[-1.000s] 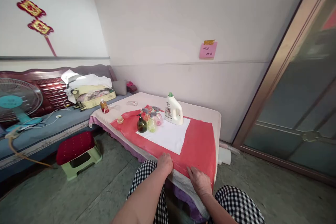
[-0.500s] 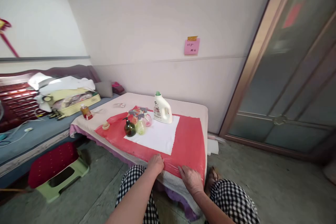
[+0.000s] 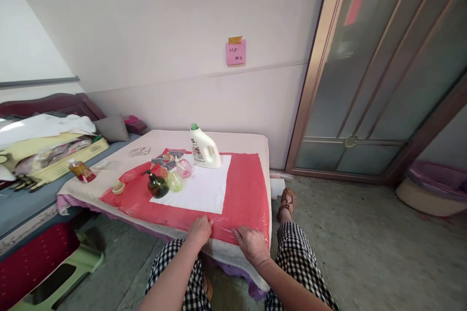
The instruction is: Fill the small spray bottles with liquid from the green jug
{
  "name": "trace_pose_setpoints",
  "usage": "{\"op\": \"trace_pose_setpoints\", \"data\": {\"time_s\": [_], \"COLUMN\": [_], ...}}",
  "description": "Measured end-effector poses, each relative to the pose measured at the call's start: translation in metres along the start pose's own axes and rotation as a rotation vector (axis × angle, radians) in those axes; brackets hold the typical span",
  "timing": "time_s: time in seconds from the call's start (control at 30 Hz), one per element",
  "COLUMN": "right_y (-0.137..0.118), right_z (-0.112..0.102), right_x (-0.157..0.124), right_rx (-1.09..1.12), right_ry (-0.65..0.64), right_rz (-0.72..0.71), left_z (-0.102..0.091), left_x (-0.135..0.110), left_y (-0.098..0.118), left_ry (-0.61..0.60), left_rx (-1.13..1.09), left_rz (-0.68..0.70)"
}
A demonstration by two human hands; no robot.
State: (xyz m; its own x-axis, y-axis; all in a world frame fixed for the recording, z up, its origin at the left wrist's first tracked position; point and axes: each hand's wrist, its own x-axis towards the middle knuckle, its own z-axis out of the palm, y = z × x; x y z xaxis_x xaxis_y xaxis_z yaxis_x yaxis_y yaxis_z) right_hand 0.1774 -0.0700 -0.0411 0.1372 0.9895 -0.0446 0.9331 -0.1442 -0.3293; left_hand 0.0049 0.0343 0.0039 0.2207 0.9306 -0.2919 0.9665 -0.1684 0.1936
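My left hand rests on the near edge of a red plastic sheet that covers a low table, its fingers curled over the edge. Beside it my right hand lies flat on the same edge, fingers spread. On the red sheet lies a white cloth. Along the cloth's far side stand a white detergent jug with a green cap, a dark green pump bottle, a yellow-green spray bottle and a pink spray bottle.
A small round lid and an orange-labelled bottle sit at the table's left. A bed with piled bedding is further left, a red-topped green stool below it. Glass doors and a basin are at the right.
The view has swung to the right, bringing the doors and basin in and losing the fan. Both hands have stayed on the table's near edge.
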Motion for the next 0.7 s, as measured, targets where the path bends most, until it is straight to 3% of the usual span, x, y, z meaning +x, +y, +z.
{"op": "trace_pose_setpoints", "data": {"time_s": [0.2,0.37,0.53,0.7], "right_y": [0.002,0.006,0.013,0.02], "right_z": [0.003,0.013,0.027,0.038], "right_x": [-0.002,0.001,0.005,0.01], "right_rx": [-0.016,-0.03,-0.041,-0.041], "right_ry": [0.113,0.258,0.371,0.432], "right_rz": [-0.059,-0.131,-0.183,-0.234], "left_z": [-0.007,-0.025,-0.055,-0.092], "left_x": [-0.002,0.014,0.056,0.089], "left_y": [-0.007,-0.008,0.023,0.064], "left_ry": [-0.036,-0.012,0.122,0.391], "left_rx": [-0.031,-0.138,-0.327,-0.617], "left_rz": [0.046,0.081,0.154,0.226]}}
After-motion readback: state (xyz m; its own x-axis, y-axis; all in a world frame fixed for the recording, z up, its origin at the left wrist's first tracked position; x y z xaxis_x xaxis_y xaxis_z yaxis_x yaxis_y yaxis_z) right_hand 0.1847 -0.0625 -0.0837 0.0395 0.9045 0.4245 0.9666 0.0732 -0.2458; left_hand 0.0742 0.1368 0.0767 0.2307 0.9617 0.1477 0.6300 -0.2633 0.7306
